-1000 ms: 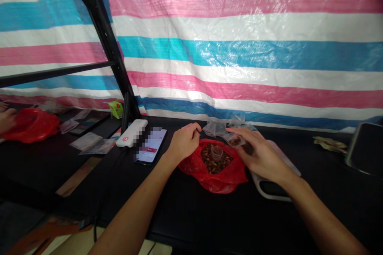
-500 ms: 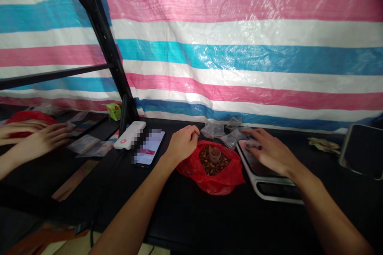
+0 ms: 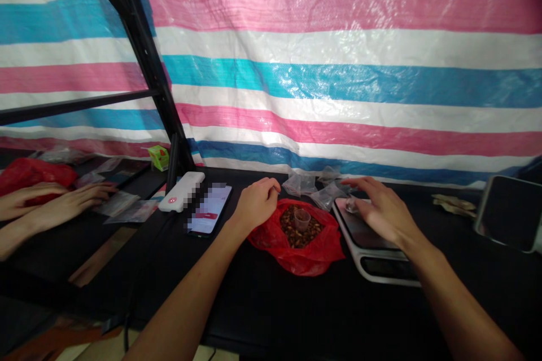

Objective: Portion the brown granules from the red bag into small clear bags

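Note:
My left hand (image 3: 259,198) is loosely curled at the upper left rim of a red plastic bag (image 3: 311,262); nothing shows between its fingers. Inside the open bag lie small brown pieces (image 3: 292,228), like nuts or seeds, with a small clear plastic cup (image 3: 302,219) standing among them. Over the flat white-edged scale (image 3: 367,268), my right hand (image 3: 375,206) has its fingers stretched and apart. A small clear packet or bag (image 3: 350,205) is on the scale's plate by my right thumb; its contents are too small to tell.
Clear plastic bags (image 3: 298,183) lie behind the red bag. To the left are a phone (image 3: 212,208), a white power bank (image 3: 182,192) and a black metal post (image 3: 148,56). Another person's hands (image 3: 68,203) are at far left. A dark-screened device (image 3: 512,211) stands right.
My right fingers have spread a little, and the small clear packet sits slightly farther left of the thumb. My left hand is still. The other person's hands have shifted slightly right and down.

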The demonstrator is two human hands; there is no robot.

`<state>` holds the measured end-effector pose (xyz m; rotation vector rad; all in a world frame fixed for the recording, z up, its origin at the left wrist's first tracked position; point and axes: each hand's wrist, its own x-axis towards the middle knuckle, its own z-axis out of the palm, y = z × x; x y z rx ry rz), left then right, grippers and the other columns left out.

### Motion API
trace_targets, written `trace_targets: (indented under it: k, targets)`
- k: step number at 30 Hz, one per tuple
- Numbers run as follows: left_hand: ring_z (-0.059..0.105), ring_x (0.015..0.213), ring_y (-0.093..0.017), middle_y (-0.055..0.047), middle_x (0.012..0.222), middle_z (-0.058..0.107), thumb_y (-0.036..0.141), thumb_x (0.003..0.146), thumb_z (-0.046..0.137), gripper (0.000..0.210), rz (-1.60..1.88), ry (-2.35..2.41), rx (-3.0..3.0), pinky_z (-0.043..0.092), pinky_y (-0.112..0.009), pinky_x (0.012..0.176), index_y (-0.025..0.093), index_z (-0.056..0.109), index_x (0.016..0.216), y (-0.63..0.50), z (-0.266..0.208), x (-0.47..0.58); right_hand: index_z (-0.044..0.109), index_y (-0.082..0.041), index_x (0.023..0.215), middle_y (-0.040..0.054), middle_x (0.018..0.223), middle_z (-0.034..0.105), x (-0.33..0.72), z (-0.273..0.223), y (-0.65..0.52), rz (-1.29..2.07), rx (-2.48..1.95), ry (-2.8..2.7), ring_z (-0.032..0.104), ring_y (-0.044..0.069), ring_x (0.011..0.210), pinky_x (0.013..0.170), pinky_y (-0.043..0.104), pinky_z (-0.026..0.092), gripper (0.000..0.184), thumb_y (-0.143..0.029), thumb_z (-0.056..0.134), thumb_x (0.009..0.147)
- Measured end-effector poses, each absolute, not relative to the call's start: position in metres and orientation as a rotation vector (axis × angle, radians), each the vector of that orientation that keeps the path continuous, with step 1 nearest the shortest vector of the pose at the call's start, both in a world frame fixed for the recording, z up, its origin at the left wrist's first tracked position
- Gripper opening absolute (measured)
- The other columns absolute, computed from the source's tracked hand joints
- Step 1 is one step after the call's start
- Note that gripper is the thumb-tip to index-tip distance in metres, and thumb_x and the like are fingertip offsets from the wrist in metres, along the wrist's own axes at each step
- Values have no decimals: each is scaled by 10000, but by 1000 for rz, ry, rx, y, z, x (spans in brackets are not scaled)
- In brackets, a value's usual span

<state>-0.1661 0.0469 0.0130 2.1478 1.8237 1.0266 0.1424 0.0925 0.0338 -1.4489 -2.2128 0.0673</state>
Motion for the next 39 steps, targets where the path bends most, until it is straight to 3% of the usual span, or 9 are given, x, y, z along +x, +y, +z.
trace_targets:
  k: [10,18,27,35,39]
  targets:
    - [722,912,-189,10,1012,768,159,940,478,254,1040,1869,2149,488,-283,758,270,706,935,46,14,-168,669,-283,1257,75,1228,711,147,26,97,37,-1409,-2219,674,333,1165,1011,528,515,420,-264,537,859]
    - [724,929,-191,8,1008,773,154,933,481,260,1042,1889,2125,493,-281,771,267,715,927,46,16,-168,511,-317,1468,84,1324,674,153,29,96,144,-1295,-2258,643,334,1242,1050,531,505,633,-267,587,842]
    - [724,917,-200,-6,989,773,137,931,495,262,1082,1878,2097,519,-292,792,263,724,920,47,16,-169,527,-322,1469,81,1312,691,162,33,97,225,-1243,-2253,647,342,1239,1077,543,504,631,-318,615,844]
    - [702,875,-173,-4,982,755,147,938,489,263,1137,1690,2160,513,-280,805,250,728,901,48,12,-167,430,-337,1554,58,1315,683,178,32,105,307,-1315,-2047,630,307,1262,1057,503,502,724,-226,442,839]
    - [690,847,-168,-4,969,747,141,933,489,260,1156,1664,2169,493,-279,766,241,726,896,48,12,-167,456,-318,1539,63,1284,690,185,30,111,285,-1316,-2015,639,306,1225,1037,496,500,714,-216,438,832]
